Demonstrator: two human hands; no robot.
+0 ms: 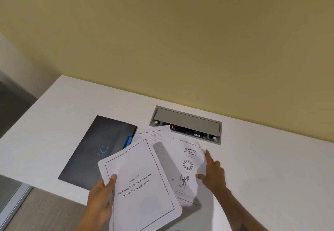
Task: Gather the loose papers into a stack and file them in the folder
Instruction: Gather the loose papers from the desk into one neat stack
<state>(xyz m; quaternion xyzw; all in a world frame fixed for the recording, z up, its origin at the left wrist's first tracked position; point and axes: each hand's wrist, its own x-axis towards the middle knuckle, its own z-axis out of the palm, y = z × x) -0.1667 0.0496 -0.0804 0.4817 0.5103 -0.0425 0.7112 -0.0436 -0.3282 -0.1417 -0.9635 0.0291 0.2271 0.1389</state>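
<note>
My left hand (pixel 102 198) grips the left edge of a small stack of white papers (pixel 142 187), thumb on top; the top sheet has a bordered title page reading "Chapter-3". My right hand (pixel 212 173) pinches the right edge of a loose sheet with printed figures (pixel 188 165), whose edge curls up off the desk. Another loose sheet with a table (pixel 157 136) lies partly under the held stack. A dark folder (pixel 94 151) with a blue smile logo and a blue tab lies shut on the desk, left of the papers.
The white desk (pixel 262 167) runs up to a beige wall. A grey flip-lid socket box (pixel 186 124) with a red light is sunk into the desk behind the papers. The desk's left and front edges drop to a grey floor (pixel 36 211).
</note>
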